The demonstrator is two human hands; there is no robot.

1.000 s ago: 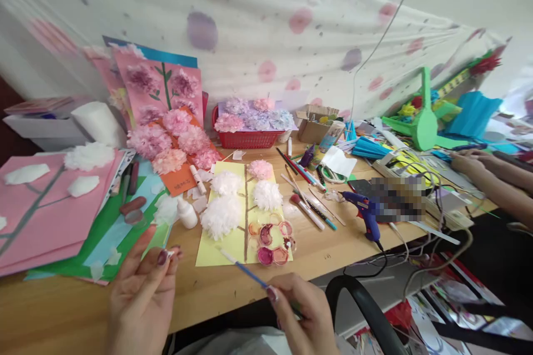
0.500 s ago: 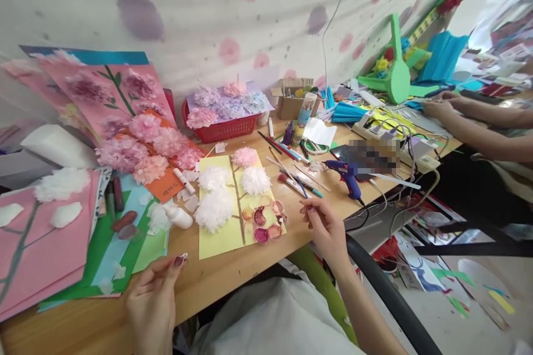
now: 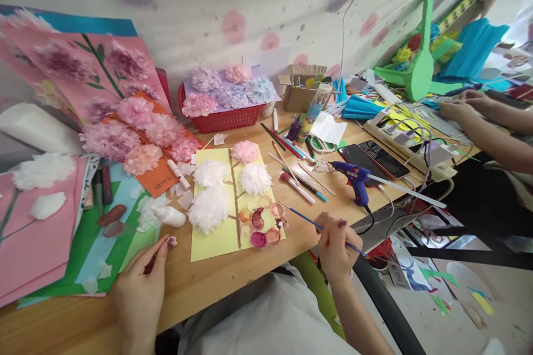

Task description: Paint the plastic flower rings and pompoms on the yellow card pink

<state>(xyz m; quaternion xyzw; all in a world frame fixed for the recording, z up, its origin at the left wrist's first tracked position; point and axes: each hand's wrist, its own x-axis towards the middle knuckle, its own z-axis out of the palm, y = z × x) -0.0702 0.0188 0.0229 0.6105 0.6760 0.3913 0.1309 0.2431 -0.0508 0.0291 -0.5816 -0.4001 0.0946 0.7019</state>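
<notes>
In my right hand (image 3: 339, 247) is a thin blue paintbrush (image 3: 306, 217), held closed between the fingers. Its tip points left, close to the paint palette (image 3: 259, 239), whose round wells hold pink, red and orange colour. Under the palette lies yellow card (image 3: 208, 249) with a brown stem, white paper flowers (image 3: 210, 208) and a pink flower (image 3: 245, 151). My left hand (image 3: 144, 283) is pinched shut near the table's front edge, left of the card. A small pale pinkish bit shows at its fingertips; I cannot make out what it is. A white glue bottle (image 3: 170, 216) lies just beyond.
A blue glue gun (image 3: 353, 177) stands right of several brushes and pens, beside two phones (image 3: 383, 158). Behind are a red basket (image 3: 225, 119) of paper flowers and a power strip (image 3: 410, 150). Pink flower cards (image 3: 37, 233) fill the left. Another person's hands (image 3: 466, 105) work far right.
My right hand has turned, and the brush now slants left toward the palette. The left hand, still pinched, appears slightly further left and higher. The view has shifted a little.
</notes>
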